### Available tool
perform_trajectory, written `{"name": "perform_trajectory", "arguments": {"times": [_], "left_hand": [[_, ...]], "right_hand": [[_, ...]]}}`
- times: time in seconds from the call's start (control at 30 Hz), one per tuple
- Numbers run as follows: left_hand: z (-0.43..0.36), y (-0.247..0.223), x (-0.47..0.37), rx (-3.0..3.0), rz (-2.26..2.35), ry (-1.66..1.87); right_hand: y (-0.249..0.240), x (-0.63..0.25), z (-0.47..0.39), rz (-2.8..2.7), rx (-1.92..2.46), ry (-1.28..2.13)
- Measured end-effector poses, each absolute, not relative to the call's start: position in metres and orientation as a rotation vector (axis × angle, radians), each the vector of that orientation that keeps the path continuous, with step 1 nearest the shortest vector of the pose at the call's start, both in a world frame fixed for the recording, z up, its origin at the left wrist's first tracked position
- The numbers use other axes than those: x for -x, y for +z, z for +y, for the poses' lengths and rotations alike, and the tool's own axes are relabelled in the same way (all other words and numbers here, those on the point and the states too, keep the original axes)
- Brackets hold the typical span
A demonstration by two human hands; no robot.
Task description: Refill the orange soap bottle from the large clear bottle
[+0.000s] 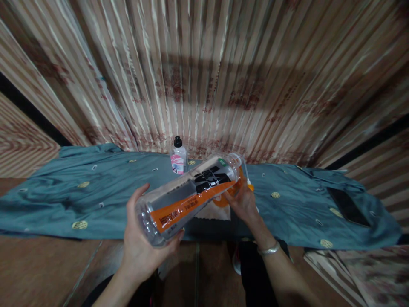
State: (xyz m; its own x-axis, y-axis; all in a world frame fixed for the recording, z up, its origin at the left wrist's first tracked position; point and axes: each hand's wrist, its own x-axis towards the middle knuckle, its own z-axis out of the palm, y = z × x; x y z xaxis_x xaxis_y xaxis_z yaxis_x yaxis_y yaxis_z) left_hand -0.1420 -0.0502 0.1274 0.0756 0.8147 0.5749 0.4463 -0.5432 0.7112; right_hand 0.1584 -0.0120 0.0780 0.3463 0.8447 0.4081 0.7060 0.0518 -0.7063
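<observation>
Hands grip 1 clear plastic bottle (191, 192) tilted above the blue cloth (96, 192): left hand (140, 243) cups its base, right hand (244, 202) clasps its neck, near a small bottle (178, 158).

arms: bare, no sleeves | right wrist: silver bangle (269, 249) | legs: dark trousers (255, 273)

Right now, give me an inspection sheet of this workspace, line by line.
Surface: teal cloth with small patches, spread out.
Job's things: clear plastic bottle, orange and black label, tilted, uncapped mouth up right.
Clutter: small bottle with black cap, upright; dark phone on the cloth; beige cloth under the big bottle.
Hands: left hand cups the bottle's base; right hand, bangle at the wrist, holds near its neck.
Cables: nothing seen.
Surroundings: striped curtain behind.
</observation>
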Motion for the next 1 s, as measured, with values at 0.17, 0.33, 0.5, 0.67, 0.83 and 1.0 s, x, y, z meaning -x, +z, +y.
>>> {"name": "perform_trajectory", "arguments": {"times": [0.17,0.33,0.5,0.67,0.83,1.0], "left_hand": [[-0.05,0.127,0.14,-1.973,1.278,1.473],[-0.047,0.124,0.142,-1.981,1.218,1.49],[-0.047,0.123,0.144,-2.005,1.243,1.505],[-0.047,0.125,0.144,-2.034,1.24,1.504],[-0.048,0.127,0.141,-2.007,1.249,1.505],[-0.049,0.128,0.139,-2.01,1.213,1.518]], "right_hand": [[0.076,-0.16,-0.011,-1.407,1.682,0.18],[0.072,-0.16,-0.01,-1.403,1.663,0.146],[0.069,-0.161,-0.009,-1.404,1.667,0.136],[0.068,-0.162,-0.009,-1.418,1.672,0.116],[0.067,-0.162,-0.008,-1.427,1.665,0.095],[0.067,-0.163,-0.007,-1.427,1.637,0.098]]}}
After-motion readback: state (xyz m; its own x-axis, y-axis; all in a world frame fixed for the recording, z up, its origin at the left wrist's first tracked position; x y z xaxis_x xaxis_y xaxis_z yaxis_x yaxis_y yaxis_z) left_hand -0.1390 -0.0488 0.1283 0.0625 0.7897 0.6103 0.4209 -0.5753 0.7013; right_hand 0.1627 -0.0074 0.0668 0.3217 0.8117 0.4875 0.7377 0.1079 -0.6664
